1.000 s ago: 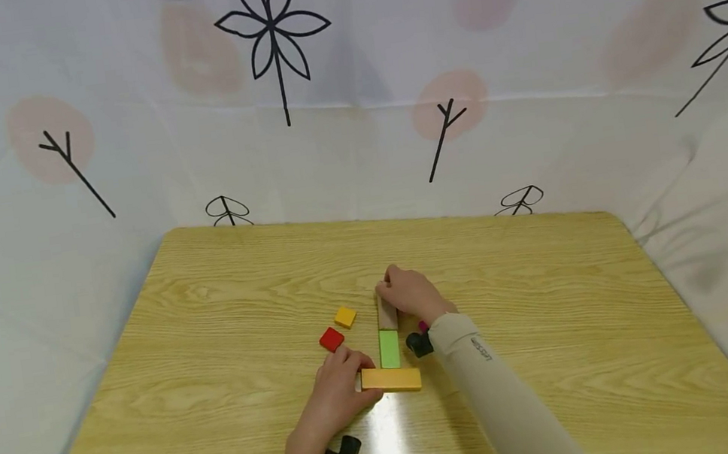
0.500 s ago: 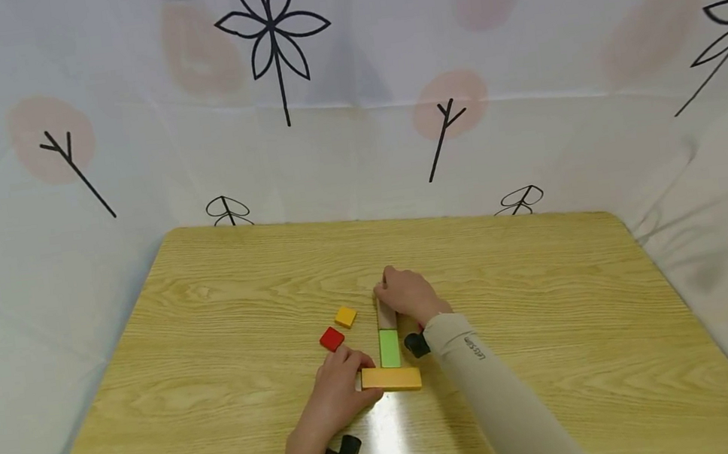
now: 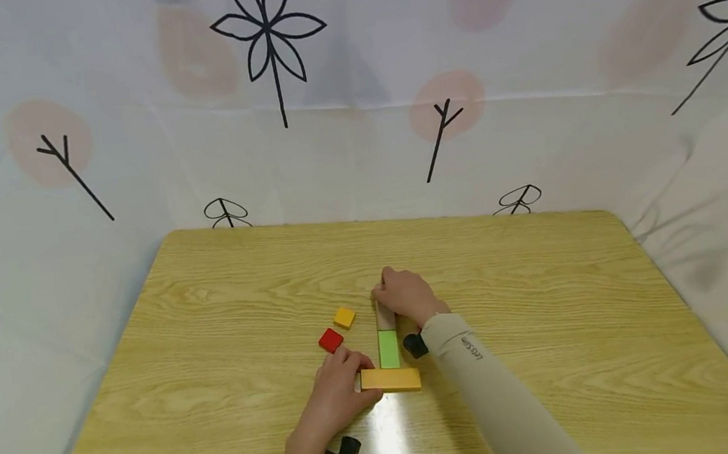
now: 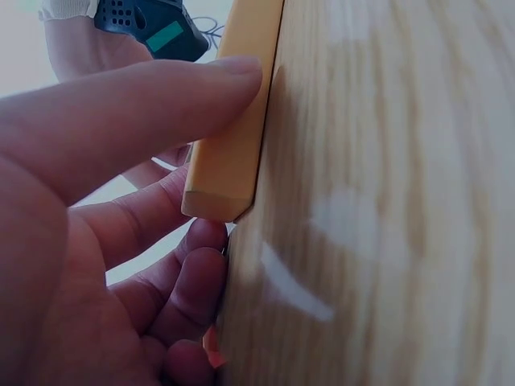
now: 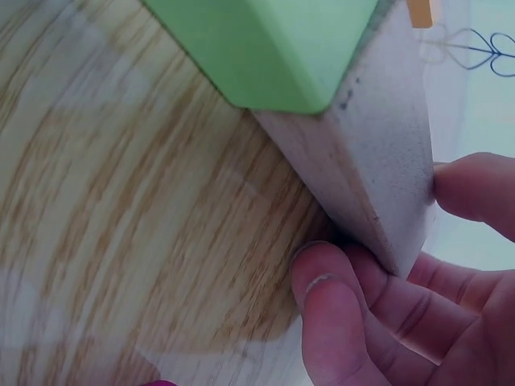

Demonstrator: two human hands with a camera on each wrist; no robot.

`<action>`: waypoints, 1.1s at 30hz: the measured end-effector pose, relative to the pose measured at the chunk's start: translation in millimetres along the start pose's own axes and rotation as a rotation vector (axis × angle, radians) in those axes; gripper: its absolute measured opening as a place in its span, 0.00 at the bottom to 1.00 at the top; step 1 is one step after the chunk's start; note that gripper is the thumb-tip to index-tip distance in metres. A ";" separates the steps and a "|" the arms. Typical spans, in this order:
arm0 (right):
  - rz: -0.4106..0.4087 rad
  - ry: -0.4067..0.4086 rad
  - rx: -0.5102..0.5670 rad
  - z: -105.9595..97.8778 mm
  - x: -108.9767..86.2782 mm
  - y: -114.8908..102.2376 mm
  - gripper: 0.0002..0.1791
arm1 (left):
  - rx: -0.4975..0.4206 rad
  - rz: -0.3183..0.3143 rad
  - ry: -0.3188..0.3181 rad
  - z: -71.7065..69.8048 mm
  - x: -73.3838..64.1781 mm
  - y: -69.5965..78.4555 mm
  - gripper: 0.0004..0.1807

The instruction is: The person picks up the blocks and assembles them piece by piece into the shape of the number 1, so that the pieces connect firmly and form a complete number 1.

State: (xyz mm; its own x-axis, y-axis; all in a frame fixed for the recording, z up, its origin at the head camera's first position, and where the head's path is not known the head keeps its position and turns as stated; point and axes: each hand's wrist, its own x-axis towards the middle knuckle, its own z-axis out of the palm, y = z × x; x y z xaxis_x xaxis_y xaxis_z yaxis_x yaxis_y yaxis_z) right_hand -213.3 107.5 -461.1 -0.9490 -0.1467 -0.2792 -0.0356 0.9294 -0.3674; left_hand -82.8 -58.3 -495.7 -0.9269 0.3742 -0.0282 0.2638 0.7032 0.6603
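Note:
A long orange block (image 3: 390,380) lies crosswise in the head view, its left end between the thumb and fingers of my left hand (image 3: 336,389). The left wrist view has the thumb lying along one face of this orange block (image 4: 233,137), fingers on the opposite side. From its middle a green block (image 3: 389,349) runs away from me, followed end to end by a greyish wooden block (image 3: 386,318). My right hand (image 3: 406,296) grips that greyish block's far end. In the right wrist view, its fingers hold the greyish block (image 5: 386,153), which butts against the green block (image 5: 265,56).
A red block (image 3: 331,340) and a small yellow block (image 3: 344,318) lie left of the row on the wooden table (image 3: 553,325). Something magenta (image 5: 158,383) peeks in at the bottom of the right wrist view. A patterned cloth (image 3: 354,145) hangs behind the table.
My right hand and forearm have shifted slightly left, and the sleeve now covers the magenta thing seen earlier beside the wrist. My left hand and the orange block stay put.

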 end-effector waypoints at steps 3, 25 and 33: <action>0.006 0.000 0.009 -0.3 0.3 -1.0 0.13 | 0.006 0.004 0.004 -0.1 0.1 -0.9 0.16; 0.002 0.011 0.010 3.1 0.3 1.8 0.13 | 0.033 0.009 -0.008 1.8 -0.5 -1.4 0.19; 0.006 0.000 0.035 2.0 -2.8 3.8 0.16 | 0.025 0.015 0.000 2.6 -0.8 -1.0 0.19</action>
State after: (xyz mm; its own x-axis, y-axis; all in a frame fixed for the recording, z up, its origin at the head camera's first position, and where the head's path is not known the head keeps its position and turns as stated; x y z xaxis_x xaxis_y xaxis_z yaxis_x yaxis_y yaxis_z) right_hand -210.1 110.7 -463.4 -0.9492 -0.1408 -0.2813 -0.0186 0.9178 -0.3965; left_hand -81.6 -57.7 -498.2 -0.9228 0.3848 -0.0182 0.2843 0.7121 0.6420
